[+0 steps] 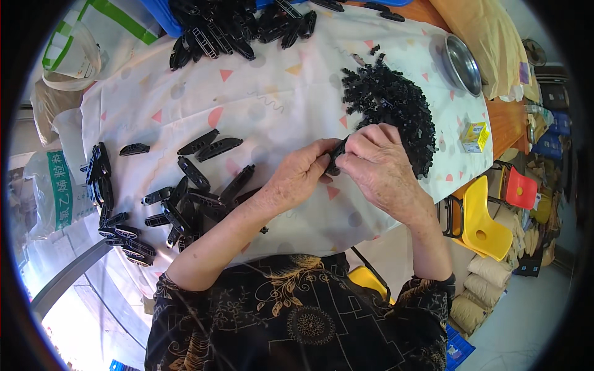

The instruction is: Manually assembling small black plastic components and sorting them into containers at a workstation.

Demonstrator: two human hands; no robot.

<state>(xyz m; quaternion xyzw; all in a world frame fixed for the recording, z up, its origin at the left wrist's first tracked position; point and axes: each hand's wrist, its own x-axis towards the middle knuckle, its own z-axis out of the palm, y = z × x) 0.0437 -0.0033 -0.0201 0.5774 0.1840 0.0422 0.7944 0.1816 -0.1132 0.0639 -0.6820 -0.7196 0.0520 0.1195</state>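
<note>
Both my hands meet over the patterned tablecloth (291,99), in front of a heap of small black plastic pieces (396,99). My left hand (300,170) is closed around a black plastic part (336,157), pinching it between thumb and fingers. From the other side my right hand (380,164) curls over the same part, its fingertips pressed together at the upper end. Whether those fingertips also hold a small piece is hidden. Left of my left forearm lie several long, narrow black plastic parts (198,173) of similar look.
More long black parts (102,179) are piled at the left edge, and others (216,31) by a blue crate (162,15) at the back. A metal bowl (463,65) and a small yellow box (475,137) sit at the right. Beyond the table stands a yellow chair (482,226).
</note>
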